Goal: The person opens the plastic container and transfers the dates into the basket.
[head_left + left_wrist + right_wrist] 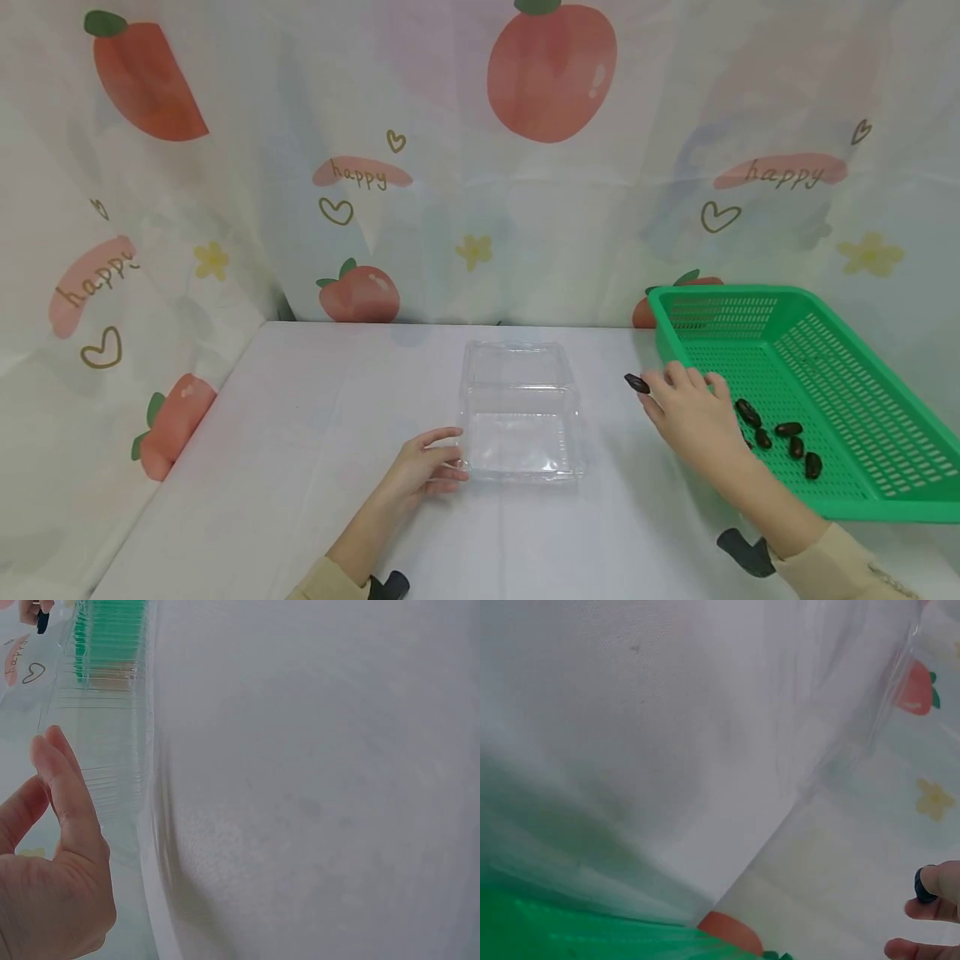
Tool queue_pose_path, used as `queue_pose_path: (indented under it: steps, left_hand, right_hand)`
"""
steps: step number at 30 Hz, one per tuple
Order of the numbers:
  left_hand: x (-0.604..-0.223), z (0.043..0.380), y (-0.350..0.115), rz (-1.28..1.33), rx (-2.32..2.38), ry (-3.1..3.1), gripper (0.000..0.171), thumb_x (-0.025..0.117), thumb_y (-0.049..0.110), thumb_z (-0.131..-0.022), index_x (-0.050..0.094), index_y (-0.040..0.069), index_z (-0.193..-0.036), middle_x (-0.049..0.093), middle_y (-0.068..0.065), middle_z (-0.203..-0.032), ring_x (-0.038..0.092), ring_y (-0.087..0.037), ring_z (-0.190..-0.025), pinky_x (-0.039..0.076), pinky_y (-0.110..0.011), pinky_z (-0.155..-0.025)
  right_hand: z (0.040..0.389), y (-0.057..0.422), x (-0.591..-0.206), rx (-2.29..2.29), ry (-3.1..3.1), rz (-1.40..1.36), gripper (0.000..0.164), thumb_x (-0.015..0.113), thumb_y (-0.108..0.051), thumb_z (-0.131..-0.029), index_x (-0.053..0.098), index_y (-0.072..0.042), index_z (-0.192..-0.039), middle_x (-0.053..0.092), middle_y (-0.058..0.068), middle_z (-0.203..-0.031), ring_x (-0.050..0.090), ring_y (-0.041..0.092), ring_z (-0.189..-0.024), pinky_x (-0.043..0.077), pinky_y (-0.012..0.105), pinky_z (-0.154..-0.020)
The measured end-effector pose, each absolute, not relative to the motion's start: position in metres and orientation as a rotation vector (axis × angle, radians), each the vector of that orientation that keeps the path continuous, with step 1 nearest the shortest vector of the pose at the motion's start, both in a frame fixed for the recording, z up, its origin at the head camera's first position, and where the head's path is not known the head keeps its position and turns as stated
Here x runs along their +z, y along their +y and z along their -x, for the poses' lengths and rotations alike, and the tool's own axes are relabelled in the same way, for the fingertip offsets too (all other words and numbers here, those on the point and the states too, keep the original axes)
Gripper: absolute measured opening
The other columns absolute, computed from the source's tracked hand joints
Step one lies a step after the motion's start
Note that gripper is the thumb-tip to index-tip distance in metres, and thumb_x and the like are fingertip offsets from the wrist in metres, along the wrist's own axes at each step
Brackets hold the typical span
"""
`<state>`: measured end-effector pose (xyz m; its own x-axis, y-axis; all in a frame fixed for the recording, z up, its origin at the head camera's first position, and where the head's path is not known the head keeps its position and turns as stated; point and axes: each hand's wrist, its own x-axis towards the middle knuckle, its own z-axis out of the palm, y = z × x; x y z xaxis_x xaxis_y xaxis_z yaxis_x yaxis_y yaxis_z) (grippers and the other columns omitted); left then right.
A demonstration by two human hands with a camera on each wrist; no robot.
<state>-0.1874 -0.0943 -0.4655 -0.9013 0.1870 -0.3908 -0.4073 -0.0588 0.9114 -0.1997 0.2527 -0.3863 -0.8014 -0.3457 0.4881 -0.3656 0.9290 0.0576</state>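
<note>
My right hand (697, 421) pinches a dark, glossy oval date (637, 383) between thumb and fingertips, in the air beside the green basket's left wall. In the right wrist view, the date (925, 885) shows dark at the fingertips. A clear plastic clamshell box (521, 446) lies open on the white table, its lid (517, 365) folded back away from me. At the box's left side rests my left hand (427, 471), fingers fairly straight and tips touching the wall. The left wrist view shows these fingers (67, 799) against the clear plastic.
A green plastic basket (862, 507) stands on the right with several more dates (797, 447) on its bottom; my right hand hides part of it. The white table (300, 467) meets a printed curtain (435, 225) at the back and left.
</note>
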Motion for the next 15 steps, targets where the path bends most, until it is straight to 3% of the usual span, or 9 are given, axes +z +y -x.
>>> queue_pose_path:
  steps: [15]
  left_hand:
    - [-0.466,0.188,-0.095,0.218,2.015,1.826,0.044,0.058,0.012,-0.088,0.048,0.004,-0.130,0.062,-0.005,-0.080,0.066,-0.014,-0.066,0.055,-0.026,-0.058]
  right_hand:
    - [0.204,0.325,-0.394,0.020,-2.736,-0.282,0.028,0.062,-0.012,-0.083,0.051,-0.008,-0.108,0.047,0.021,-0.092,0.047,0.034,-0.075,0.033,0.058,-0.073]
